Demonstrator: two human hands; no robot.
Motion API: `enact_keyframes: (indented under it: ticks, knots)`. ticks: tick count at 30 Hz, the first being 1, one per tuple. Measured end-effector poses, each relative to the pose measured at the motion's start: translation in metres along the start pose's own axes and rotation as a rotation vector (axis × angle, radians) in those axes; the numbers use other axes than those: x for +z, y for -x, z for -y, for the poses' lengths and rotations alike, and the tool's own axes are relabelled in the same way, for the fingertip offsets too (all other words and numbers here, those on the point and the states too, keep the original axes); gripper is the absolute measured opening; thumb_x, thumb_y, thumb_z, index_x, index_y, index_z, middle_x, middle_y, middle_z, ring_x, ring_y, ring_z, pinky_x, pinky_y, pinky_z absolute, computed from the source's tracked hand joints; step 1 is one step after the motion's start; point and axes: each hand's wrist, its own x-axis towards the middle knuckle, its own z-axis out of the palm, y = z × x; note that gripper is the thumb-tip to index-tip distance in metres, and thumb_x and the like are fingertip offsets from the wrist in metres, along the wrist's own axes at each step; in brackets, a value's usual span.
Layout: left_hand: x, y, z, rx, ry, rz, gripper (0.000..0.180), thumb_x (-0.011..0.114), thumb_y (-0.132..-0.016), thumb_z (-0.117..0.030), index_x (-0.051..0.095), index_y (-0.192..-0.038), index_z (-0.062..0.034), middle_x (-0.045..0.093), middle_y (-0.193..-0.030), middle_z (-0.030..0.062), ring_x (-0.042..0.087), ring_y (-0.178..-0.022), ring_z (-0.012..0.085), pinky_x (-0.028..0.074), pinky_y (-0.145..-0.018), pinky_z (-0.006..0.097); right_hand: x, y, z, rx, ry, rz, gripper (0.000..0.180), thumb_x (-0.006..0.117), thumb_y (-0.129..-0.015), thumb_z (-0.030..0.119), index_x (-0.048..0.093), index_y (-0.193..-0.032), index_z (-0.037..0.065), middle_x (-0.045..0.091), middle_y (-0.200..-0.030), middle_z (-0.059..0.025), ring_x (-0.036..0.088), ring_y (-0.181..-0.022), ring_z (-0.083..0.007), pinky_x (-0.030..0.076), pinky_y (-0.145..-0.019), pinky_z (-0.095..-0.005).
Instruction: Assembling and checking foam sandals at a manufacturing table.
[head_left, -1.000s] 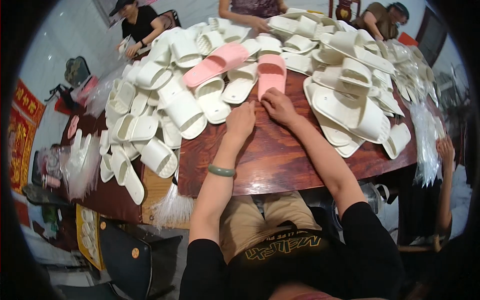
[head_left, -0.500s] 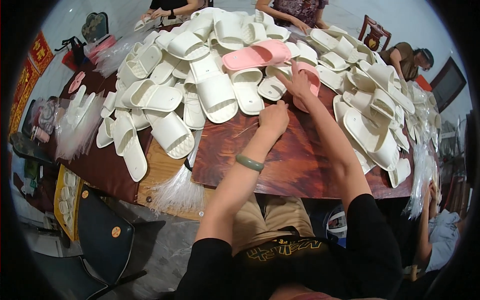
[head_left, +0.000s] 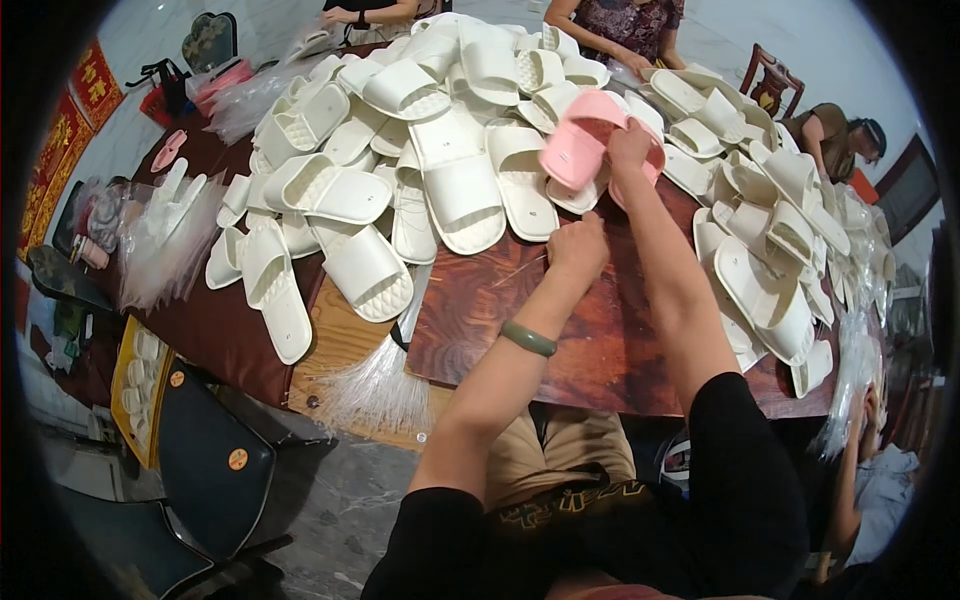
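My right hand [head_left: 628,146] is closed on a pink slipper [head_left: 577,150], which is tilted up with its sole edge toward me. A second pink slipper [head_left: 652,166] sits right behind the same hand and is partly covered by it. Just below, over the wooden board [head_left: 500,340], my left hand [head_left: 580,247] is curled with fingers pressed together. From its fist a thin pale strand [head_left: 522,270] sticks out to the left. Around both hands rises a heap of white slippers [head_left: 460,195], toes and soles turned every way.
A bundle of clear strands [head_left: 375,385] hangs off the table edge at left. Plastic bags [head_left: 165,250] and a small pink slipper [head_left: 170,150] lie farther left. More white slippers [head_left: 765,290] crowd the right. Other people work at the far side and right.
My right hand has gone from reaching over the slippers to gripping the first pink one, which has swung from lying flat to tilted, closer to the other. My view has shifted slightly left.
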Motion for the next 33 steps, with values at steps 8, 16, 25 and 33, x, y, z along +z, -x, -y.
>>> enact_keyframes:
  ticks: [8,16,25,33]
  knots:
    - [0.017,-0.019,0.020,-0.098,-0.080,-0.068,0.026,0.041,-0.085,-0.014,0.054,-0.094,0.0058,0.064,-0.080,0.0230,0.064,-0.076,0.0358,0.051,-0.069,0.045,-0.091,0.037,-0.021,-0.259,-0.782,-0.032,0.038,0.040,-0.077,-0.001,0.059,-0.109,0.000,0.061,-0.101,-0.0157,0.057,-0.089,-0.0210,0.047,-0.080,-0.0314]
    - [0.020,-0.043,0.062,0.228,0.468,-0.242,0.033,0.051,-0.084,-0.029,0.058,-0.077,0.0027,0.060,-0.083,0.0248,0.059,-0.073,0.0355,0.043,-0.063,0.043,-0.196,0.122,-0.038,-0.358,-0.815,0.562,0.016,0.066,-0.075,0.002,0.068,-0.091,0.001,0.065,-0.087,-0.0016,0.057,-0.079,-0.0077,0.047,-0.070,-0.0225]
    - [-0.008,-0.061,0.088,-0.419,1.121,-0.124,0.028,0.052,-0.083,-0.023,0.062,-0.093,0.0016,0.057,-0.070,0.0056,0.052,-0.054,0.0145,0.044,-0.050,0.026,-0.141,0.178,-0.085,-0.666,-0.656,0.763,0.013,0.066,-0.074,0.006,0.068,-0.085,0.002,0.066,-0.084,-0.0089,0.061,-0.081,-0.0167,0.047,-0.072,-0.0285]
    - [-0.064,-0.020,0.041,-0.074,0.572,-0.209,0.042,0.035,-0.094,-0.033,0.059,-0.101,0.0007,0.037,-0.062,-0.0008,0.033,-0.058,0.0110,0.030,-0.055,0.027,-0.187,0.171,-0.073,-0.887,-0.429,0.398,0.028,0.056,-0.076,0.003,0.061,-0.104,0.005,0.055,-0.114,-0.0115,0.052,-0.106,-0.0240,0.042,-0.088,-0.0329]
